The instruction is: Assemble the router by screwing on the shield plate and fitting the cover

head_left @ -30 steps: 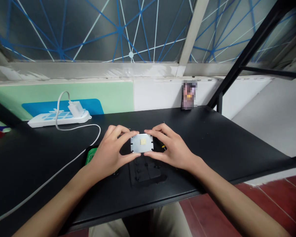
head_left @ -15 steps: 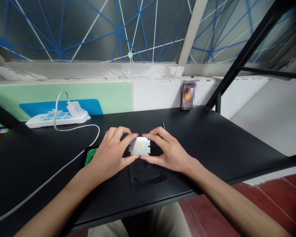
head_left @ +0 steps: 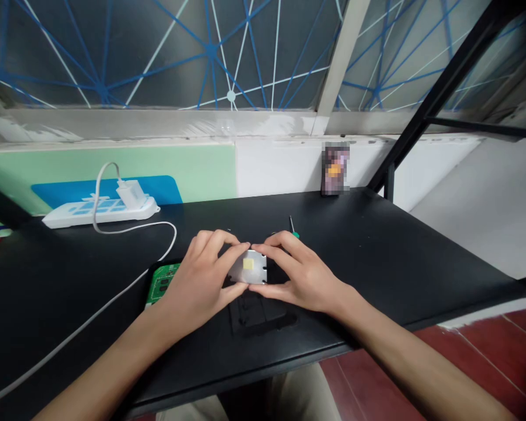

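Observation:
A small silver metal plate (head_left: 257, 272) with dark notches on its edges and a pale yellow square in its middle is held up over the desk. My left hand (head_left: 206, 272) pinches it by the top and bottom edges on the left, thumb below and fingers above. From the other side my right hand (head_left: 304, 272) grips the same edges. Below the hands lies a flat black plastic part (head_left: 263, 316) with several small posts. Partly covered by my left wrist is a green circuit board (head_left: 163, 279) in a black frame.
A screwdriver (head_left: 293, 226) with a green end lies behind my right hand. At the back left sits a white power strip (head_left: 100, 209) with a charger (head_left: 131, 193); its white cable (head_left: 114, 297) runs across the desk (head_left: 377, 257). A pixelated upright object (head_left: 334, 169) leans on the wall.
Both hands have come slightly down and nearer with the metal plate, which now tilts a little. More of the circuit board and the screwdriver's green end show.

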The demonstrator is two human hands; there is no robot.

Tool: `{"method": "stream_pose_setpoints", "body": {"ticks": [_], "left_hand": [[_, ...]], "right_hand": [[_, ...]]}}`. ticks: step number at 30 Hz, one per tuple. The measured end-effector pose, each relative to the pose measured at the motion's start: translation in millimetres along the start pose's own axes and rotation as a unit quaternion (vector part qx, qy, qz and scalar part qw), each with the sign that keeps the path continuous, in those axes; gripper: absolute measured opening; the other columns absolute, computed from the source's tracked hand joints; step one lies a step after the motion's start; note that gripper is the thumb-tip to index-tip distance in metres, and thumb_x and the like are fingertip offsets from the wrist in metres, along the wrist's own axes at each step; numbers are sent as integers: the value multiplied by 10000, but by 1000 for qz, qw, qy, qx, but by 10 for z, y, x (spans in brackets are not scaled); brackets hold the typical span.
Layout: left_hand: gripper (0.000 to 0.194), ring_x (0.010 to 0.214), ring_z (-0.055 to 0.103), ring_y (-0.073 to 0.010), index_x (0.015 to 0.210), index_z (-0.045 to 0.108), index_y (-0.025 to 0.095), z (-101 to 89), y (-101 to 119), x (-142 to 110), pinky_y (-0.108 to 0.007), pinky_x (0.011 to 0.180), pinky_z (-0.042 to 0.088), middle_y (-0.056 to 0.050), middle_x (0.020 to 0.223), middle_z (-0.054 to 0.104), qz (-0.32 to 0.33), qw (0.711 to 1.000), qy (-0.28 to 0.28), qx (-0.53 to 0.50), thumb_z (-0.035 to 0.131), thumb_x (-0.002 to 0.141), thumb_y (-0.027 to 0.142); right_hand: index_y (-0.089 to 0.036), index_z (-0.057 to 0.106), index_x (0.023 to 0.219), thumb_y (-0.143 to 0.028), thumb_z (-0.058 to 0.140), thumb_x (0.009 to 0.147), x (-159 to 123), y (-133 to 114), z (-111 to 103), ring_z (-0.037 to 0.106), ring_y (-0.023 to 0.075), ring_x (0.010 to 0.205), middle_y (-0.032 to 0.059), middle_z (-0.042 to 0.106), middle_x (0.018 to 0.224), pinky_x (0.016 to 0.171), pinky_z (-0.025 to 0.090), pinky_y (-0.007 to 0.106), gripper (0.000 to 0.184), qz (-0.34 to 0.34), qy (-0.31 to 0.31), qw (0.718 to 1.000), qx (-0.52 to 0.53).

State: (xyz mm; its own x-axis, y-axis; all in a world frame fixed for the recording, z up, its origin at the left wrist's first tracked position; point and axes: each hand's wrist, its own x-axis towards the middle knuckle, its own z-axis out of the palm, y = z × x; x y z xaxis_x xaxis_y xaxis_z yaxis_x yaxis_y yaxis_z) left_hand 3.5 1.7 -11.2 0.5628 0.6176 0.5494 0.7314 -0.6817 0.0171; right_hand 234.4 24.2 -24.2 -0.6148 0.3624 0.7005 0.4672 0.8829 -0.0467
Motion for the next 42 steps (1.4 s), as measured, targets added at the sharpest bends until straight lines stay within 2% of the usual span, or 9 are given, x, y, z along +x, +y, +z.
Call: {"method": "stream_pose_setpoints", "body": {"ticks": [4, 10, 15, 19, 25, 29, 32, 37, 42], "left_hand": [[455, 1005, 472, -275, 1236, 603, 156, -5, 1, -4, -435, 878, 474, -93, 1120, 550, -13, 1000, 8, -15, 775, 815, 182], [519, 1046, 478, -288, 1219, 644, 218, 9, -36, 7, -453, 906, 479, -81, 1121, 519, -120, 988, 68, -67, 865, 770, 354], [552, 1135, 507, -291, 1241, 628, 304, 9, -52, 10, -488, 995, 463, -57, 1200, 511, -183, 958, 80, -206, 869, 758, 420], [567, 1258, 481, -298, 1266, 607, 408, 23, -10, -13, -523, 1095, 406, -40, 1291, 463, -155, 918, 53, -361, 862, 762, 455], [595, 1323, 428, -327, 1231, 631, 464, 57, 57, -30, -571, 1133, 365, -32, 1369, 391, -154, 896, 9, -417, 908, 706, 424], [611, 1356, 401, -330, 1240, 621, 464, 110, 56, -33, -571, 1166, 328, -37, 1364, 386, -134, 871, 15, -472, 909, 701, 457], [615, 1353, 404, -339, 1244, 617, 460, 150, 51, -43, -584, 1164, 326, -43, 1380, 375, -133, 858, 18, -496, 905, 701, 472], [624, 1331, 427, -330, 1260, 592, 459, 163, 32, -51, -569, 1152, 347, -41, 1374, 379, -128, 858, 26, -496, 898, 716, 464], [615, 1310, 438, -319, 1251, 578, 399, 70, 30, -33, -548, 1130, 357, -54, 1363, 398, -126, 887, 17, -443, 897, 727, 435]], "right_hand": [[-133, 526, 1330, -490, 716, 858, 2, -8, -13, 621, 224, 979, 121, 582, 1080, 820, 616, 377, 622, 31, -7, 999, 31], [-226, 323, 1508, -642, 775, 717, 14, -20, 12, 617, 234, 1058, 131, 510, 1258, 922, 606, 439, 1001, 147, -40, 980, 126], [-212, 399, 1446, -611, 759, 762, 15, -34, 66, 586, 257, 1118, 126, 518, 1251, 978, 571, 467, 870, 179, -71, 971, 138], [-215, 476, 1352, -575, 796, 742, 41, -75, 112, 588, 249, 1080, 106, 540, 1189, 946, 571, 450, 778, 157, -57, 972, 168], [-217, 522, 1241, -567, 791, 750, 58, -140, 203, 585, 244, 1031, 101, 555, 1138, 871, 571, 415, 660, 107, -21, 971, 215], [-226, 457, 1355, -522, 760, 803, 38, -135, 242, 577, 248, 1052, 116, 565, 1180, 889, 553, 430, 696, 105, 16, 966, 238], [-224, 514, 1274, -466, 775, 804, 31, -129, 247, 587, 230, 996, 95, 575, 1114, 843, 553, 400, 590, 113, 34, 962, 245], [-201, 567, 1151, -500, 786, 786, 44, -138, 221, 575, 187, 878, 58, 559, 995, 777, 555, 357, 521, 135, 24, 957, 256], [-216, 596, 1174, -454, 792, 792, 55, -134, 186, 589, 197, 931, 65, 571, 1036, 808, 564, 363, 491, 149, 4, 960, 238]]}}
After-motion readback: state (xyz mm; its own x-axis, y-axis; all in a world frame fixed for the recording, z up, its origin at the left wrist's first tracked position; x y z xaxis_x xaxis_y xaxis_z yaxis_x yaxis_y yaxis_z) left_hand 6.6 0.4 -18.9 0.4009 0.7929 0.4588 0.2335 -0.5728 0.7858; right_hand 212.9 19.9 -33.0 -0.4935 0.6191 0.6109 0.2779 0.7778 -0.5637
